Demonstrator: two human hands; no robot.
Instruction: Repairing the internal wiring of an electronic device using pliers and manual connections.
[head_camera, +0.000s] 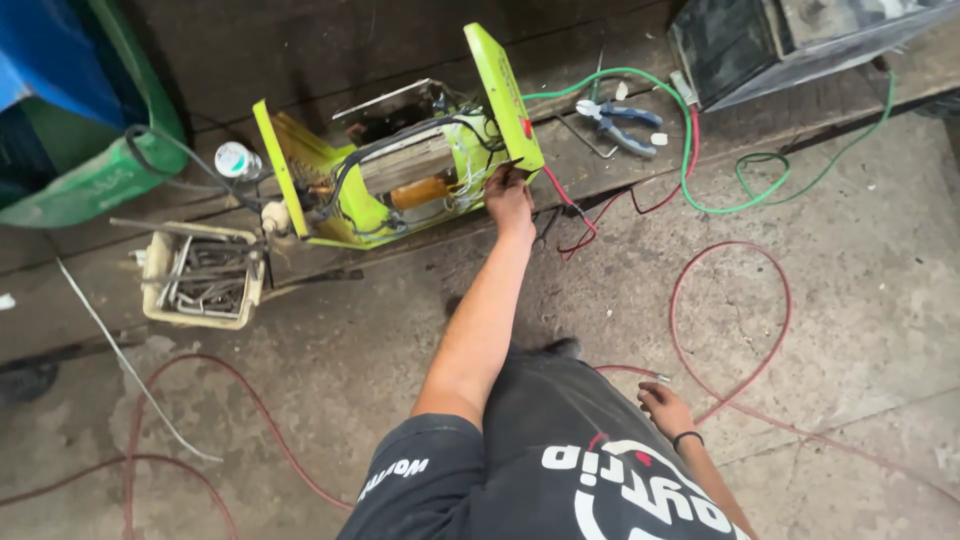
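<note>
Currently my left hand (510, 195) pinches the wiring at the green end panel of the opened yellow-green machine (400, 170) on the floor ledge; casing off, internals exposed. My right hand (662, 405) grasps a red cable (730, 300).

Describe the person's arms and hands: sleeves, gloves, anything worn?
Both hands are bare, no gloves. The left hand and its forearm are uncovered up to a short black sleeve with white lettering. The right hand has a thin dark band around the wrist; arm bare below it.
</note>
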